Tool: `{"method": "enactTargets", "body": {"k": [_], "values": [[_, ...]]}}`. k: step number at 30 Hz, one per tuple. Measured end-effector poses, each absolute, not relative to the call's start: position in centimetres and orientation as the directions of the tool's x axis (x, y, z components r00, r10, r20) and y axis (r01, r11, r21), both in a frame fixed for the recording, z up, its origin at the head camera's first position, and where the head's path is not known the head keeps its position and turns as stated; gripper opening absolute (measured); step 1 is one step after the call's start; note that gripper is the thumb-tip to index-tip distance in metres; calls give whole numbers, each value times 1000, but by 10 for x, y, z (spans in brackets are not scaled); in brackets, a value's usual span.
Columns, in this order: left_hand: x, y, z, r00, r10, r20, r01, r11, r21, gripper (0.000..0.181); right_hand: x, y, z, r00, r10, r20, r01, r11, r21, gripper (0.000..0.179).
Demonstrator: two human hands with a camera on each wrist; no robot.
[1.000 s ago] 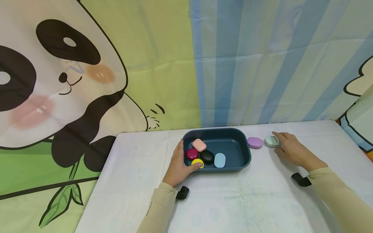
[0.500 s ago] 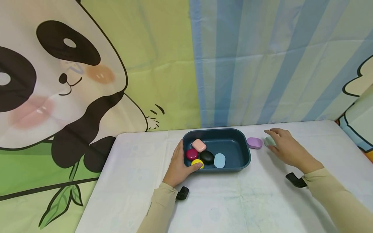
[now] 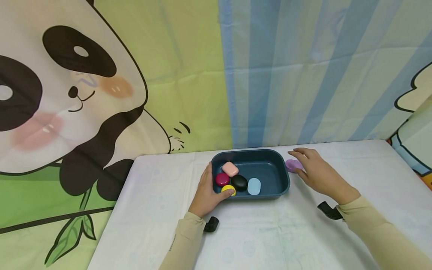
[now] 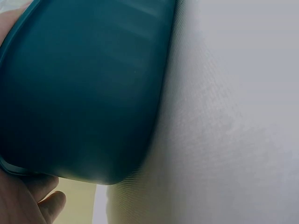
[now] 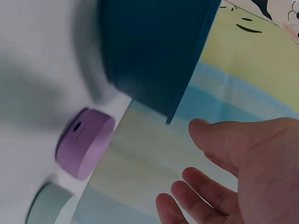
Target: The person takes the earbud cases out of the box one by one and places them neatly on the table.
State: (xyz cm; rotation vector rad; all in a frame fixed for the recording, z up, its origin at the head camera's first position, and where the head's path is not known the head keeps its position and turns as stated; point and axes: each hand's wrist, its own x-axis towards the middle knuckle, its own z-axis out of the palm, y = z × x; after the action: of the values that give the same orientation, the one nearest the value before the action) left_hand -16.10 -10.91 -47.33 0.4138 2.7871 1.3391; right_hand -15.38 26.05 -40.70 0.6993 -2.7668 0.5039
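Observation:
A dark blue plastic tub (image 3: pixel 271 172) stands on the table. My left hand (image 3: pixel 206 194) holds its left end, thumb over the front rim near a yellow rounded piece (image 3: pixel 227 188). Also inside are a peach case (image 3: pixel 230 169), a red one (image 3: pixel 222 179), a black one (image 3: pixel 239 182) and a light blue one (image 3: pixel 254 186). A purple oval earbud case (image 5: pixel 84 144), with a dark port and a seam, lies just right of the tub. Above it hovers my right hand (image 3: pixel 318 174), fingers spread, nothing in them. In the right wrist view a mint green case (image 5: pixel 50 205) lies beside the purple one.
The white-covered table (image 3: pixel 249 236) ends at the back against a hanging cloth (image 3: pixel 192 75) with a panda print and blue stripes. In the head view the right hand hides the mint green case.
My right hand has left the mint green case on the table and moved left, over the purple case. The left hand and the tub look unmoved.

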Motion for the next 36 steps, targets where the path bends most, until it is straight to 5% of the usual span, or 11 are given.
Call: {"method": "enactTargets", "body": {"k": [36], "values": [[-162, -108, -474, -968, 240, 77, 212, 612, 762, 120, -165, 177, -420, -788, -593, 167, -614, 733, -293, 55]]}}
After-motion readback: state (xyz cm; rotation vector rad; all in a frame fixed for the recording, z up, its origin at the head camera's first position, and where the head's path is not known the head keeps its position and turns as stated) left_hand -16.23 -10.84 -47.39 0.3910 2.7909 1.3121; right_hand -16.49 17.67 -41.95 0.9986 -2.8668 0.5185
